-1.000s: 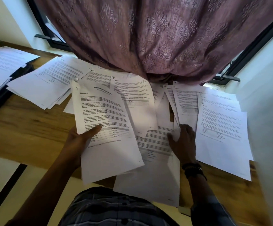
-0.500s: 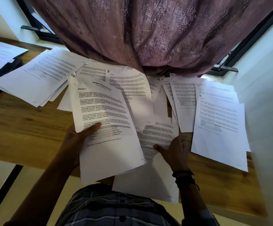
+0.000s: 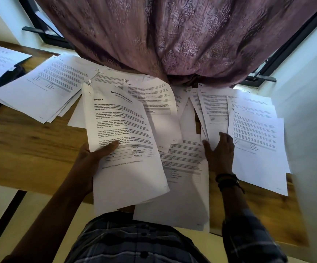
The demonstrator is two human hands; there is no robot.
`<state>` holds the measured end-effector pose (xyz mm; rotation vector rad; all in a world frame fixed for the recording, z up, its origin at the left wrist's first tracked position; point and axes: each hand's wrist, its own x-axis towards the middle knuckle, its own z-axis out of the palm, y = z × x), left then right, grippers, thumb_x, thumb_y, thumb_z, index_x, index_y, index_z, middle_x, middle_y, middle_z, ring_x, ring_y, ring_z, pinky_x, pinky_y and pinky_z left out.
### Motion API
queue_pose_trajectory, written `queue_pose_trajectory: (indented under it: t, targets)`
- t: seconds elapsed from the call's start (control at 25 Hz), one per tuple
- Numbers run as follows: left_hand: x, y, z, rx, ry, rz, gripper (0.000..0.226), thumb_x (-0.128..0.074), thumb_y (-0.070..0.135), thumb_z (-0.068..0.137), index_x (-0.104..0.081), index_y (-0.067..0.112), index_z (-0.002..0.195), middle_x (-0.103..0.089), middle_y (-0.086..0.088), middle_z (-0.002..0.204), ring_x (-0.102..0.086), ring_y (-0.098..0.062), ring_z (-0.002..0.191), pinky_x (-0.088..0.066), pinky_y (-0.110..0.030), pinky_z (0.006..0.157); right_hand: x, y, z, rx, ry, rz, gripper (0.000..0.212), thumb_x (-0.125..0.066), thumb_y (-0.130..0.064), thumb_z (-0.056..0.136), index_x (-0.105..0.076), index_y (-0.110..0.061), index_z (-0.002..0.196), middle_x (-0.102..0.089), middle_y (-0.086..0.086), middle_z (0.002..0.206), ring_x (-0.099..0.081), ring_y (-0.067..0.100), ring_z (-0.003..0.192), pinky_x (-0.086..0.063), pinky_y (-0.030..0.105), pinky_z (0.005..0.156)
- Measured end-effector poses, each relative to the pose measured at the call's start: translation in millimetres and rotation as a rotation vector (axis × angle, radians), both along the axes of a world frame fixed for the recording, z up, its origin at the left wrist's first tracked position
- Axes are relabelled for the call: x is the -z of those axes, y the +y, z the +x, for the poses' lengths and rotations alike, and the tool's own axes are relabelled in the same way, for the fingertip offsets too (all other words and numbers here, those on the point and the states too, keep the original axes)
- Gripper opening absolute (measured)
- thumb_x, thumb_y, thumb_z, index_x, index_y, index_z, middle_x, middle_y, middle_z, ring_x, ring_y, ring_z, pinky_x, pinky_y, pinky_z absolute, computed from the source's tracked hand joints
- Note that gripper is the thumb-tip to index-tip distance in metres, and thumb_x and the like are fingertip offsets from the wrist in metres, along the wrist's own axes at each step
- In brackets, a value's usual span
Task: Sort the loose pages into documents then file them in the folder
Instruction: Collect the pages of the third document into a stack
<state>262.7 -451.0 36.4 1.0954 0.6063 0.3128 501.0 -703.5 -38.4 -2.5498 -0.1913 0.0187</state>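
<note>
Several pages (image 3: 172, 205) overhang desk's (image 3: 30, 149) near edge.

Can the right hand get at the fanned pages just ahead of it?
Likely yes: the right hand lies open, fingertips at the lower edge of the fanned pages, nothing in between.

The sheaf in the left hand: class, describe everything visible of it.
The sheaf of pages is white printed paper, several sheets thick, headed Section 1, with paragraphs of black text and a table below. Its top left corner is crumpled. The left hand grips its left edge, thumb on top, holding it tilted over the wooden desk.
</note>
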Motion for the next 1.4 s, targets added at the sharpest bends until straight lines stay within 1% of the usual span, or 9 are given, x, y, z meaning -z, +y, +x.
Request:
queue_pose_trajectory:
  t: [0.24,0.4,0.6,0.72,0.92,1.08,1.24,1.32,1.4]
  targets:
    - [-1,0,2,0.033,0.01,0.009,0.087,-0.093,0.049,0.045,-0.062,0.022,0.122,-0.07,-0.009,0.117,-0.07,-0.033,0.1,-0.06,-0.041,0.069,0,7,25,-0.09,0.0,-0.156,0.046,-0.057,-0.025,0.096,-0.046,-0.003,0.135,-0.056,0.016,0.134,-0.056,0.036,0.118,-0.047,0.045,0.094]
    - [1,0,2,0.008,0.019,0.007,0.069,-0.088,0.04,0.059,-0.062,0.022,0.121,-0.07,-0.009,0.117,-0.071,-0.033,0.099,-0.06,-0.044,0.07,-1,6,32,-0.152,-0.154,-0.293,0.016,-0.056,-0.015,0.095,-0.06,0.0,0.099,-0.069,0.019,0.089,-0.067,0.038,0.077,-0.056,0.043,0.072]
    - [-1,0,7,0.004,-0.002,0.01,0.053,-0.082,0.031,0.069,-0.064,0.025,0.118,-0.071,-0.007,0.115,-0.071,-0.032,0.098,-0.06,-0.041,0.068,-26,17,11,-0.265,-0.374,-0.247,0.005,-0.06,-0.003,0.09,-0.063,0.0,0.086,-0.067,0.017,0.076,-0.065,0.033,0.063,-0.054,0.037,0.06]
    - [-3,1,8,0.013,-0.005,0.01,0.074,-0.091,0.047,0.05,-0.065,0.028,0.117,-0.071,-0.007,0.115,-0.072,-0.03,0.097,-0.06,-0.041,0.068,-29,25,-31,-0.497,-0.335,-0.051,0.013,-0.058,-0.015,0.095,-0.066,-0.007,0.102,-0.07,0.01,0.088,-0.067,0.025,0.079,-0.053,0.031,0.068]
    - [-1,-1,7,0.044,0.004,0.01,0.081,-0.09,0.047,0.052,-0.061,0.022,0.124,-0.07,-0.009,0.117,-0.071,-0.032,0.099,-0.06,-0.041,0.068,7,6,-17,-0.33,0.042,-0.085,0.06,-0.042,-0.049,0.098,-0.039,-0.012,0.145,-0.044,0.014,0.147,-0.042,0.031,0.135,-0.038,0.044,0.108]
    - [-5,-4,8,0.024,0.006,-0.013,0.051,-0.074,0.024,0.077,-0.059,0.018,0.126,-0.071,-0.01,0.115,-0.072,-0.032,0.096,-0.061,-0.041,0.066,26,-29,17,-0.188,-0.042,-0.328,0.075,-0.021,-0.065,0.093,-0.043,-0.011,0.139,-0.048,0.016,0.143,-0.044,0.038,0.131,-0.037,0.056,0.105]
    - [-8,-3,6,0.038,0.02,-0.001,0.085,-0.092,0.048,0.048,-0.061,0.022,0.124,-0.071,-0.009,0.116,-0.071,-0.033,0.097,-0.06,-0.042,0.067,21,-36,41,-0.141,-0.031,-0.42,0.087,-0.021,-0.069,0.089,-0.036,-0.004,0.144,-0.032,0.016,0.155,-0.023,0.037,0.145,-0.018,0.061,0.116]
    - [-10,-3,6,0.033,0.039,0.011,0.089,-0.093,0.052,0.043,-0.062,0.023,0.122,-0.071,-0.008,0.114,-0.071,-0.033,0.096,-0.06,-0.042,0.066,18,-24,39,-0.277,-0.035,-0.353,0.088,-0.035,-0.068,0.091,-0.026,-0.004,0.151,-0.023,0.016,0.159,-0.016,0.031,0.149,-0.01,0.051,0.119]
    - [-12,-4,8,0.026,0.042,0.005,0.088,-0.093,0.052,0.042,-0.063,0.024,0.119,-0.071,-0.008,0.114,-0.072,-0.033,0.095,-0.06,-0.041,0.066,18,-8,29,-0.384,-0.01,-0.365,0.093,-0.03,-0.073,0.088,-0.023,-0.005,0.152,-0.02,0.015,0.16,-0.014,0.03,0.149,-0.009,0.049,0.119]
